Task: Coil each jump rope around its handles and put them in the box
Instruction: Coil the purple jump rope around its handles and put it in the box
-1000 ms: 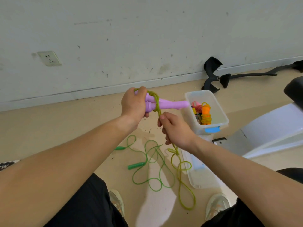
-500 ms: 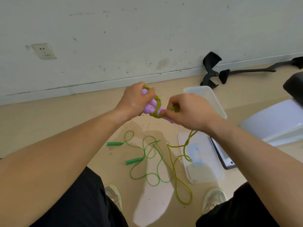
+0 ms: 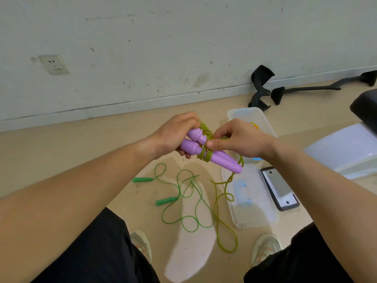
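- Purple handles [image 3: 216,158] gripped together in left hand [image 3: 175,135]; right hand [image 3: 240,141] pinches yellow-green rope [image 3: 206,155] against the coils.
- Loose tail trails to floor [image 3: 81,160] beside green rope [image 3: 166,200], short of box [image 3: 244,111].
- Risk: slack pinch lets wraps spring off; tail may snag green rope.

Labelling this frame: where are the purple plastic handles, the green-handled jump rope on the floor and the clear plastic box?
purple plastic handles [image 3: 225,160]: head view, lower handle's shaft.
green-handled jump rope [image 3: 166,200]: head view, its nearer handle.
clear plastic box [image 3: 242,113]: head view, its far wall.
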A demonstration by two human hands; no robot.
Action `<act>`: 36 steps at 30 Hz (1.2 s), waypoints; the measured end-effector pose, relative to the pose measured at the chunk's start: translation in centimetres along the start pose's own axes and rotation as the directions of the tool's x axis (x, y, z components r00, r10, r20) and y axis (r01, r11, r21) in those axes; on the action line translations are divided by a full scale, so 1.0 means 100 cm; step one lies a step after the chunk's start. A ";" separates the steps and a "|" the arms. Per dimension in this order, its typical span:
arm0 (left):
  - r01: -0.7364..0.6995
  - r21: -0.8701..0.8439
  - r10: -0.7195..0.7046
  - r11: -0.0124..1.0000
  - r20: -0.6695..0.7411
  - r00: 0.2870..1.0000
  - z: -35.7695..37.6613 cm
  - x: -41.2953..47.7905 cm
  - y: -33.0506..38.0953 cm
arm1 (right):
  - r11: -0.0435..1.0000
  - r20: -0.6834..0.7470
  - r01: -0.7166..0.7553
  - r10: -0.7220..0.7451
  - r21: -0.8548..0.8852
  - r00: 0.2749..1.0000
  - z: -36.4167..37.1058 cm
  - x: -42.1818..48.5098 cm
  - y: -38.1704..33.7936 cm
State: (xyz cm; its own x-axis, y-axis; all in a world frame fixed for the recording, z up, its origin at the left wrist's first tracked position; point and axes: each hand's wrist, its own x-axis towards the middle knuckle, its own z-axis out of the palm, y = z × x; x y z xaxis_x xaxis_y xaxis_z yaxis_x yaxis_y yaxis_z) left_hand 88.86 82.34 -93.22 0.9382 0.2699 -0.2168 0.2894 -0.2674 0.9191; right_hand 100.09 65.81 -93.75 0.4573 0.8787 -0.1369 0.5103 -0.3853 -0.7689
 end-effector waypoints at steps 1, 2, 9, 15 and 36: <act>0.027 -0.001 -0.027 1.000 0.023 0.999 0.000 -0.001 0.001 | 1.000 0.016 0.000 0.000 0.009 1.000 -0.001 0.000 0.000; 0.051 -0.001 -0.051 0.999 0.053 0.997 -0.001 -0.003 0.003 | 1.000 0.029 -0.002 0.002 0.010 1.000 -0.002 0.002 0.001; 0.158 0.133 -0.187 0.978 0.250 0.950 -0.008 -0.007 0.007 | 0.995 0.117 -0.043 0.053 -0.087 0.992 0.004 0.003 0.003; 0.167 0.158 -0.212 0.973 0.339 0.917 -0.015 -0.006 -0.008 | 0.993 0.191 -0.024 0.046 -0.112 0.981 0.011 0.007 0.005; 0.039 -0.246 0.023 0.968 0.247 0.969 -0.027 -0.010 -0.004 | 0.776 -0.038 -0.093 0.148 0.624 0.988 0.028 -0.010 -0.010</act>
State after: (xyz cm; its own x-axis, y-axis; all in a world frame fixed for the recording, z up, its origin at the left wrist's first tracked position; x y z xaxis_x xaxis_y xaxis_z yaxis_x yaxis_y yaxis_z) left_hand 87.32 84.65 -92.54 0.9625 0.0270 -0.2699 0.2704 -0.0208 0.9625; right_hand 97.06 66.08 -94.63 0.5548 0.8007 -0.2258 -0.1009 -0.2046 -0.9736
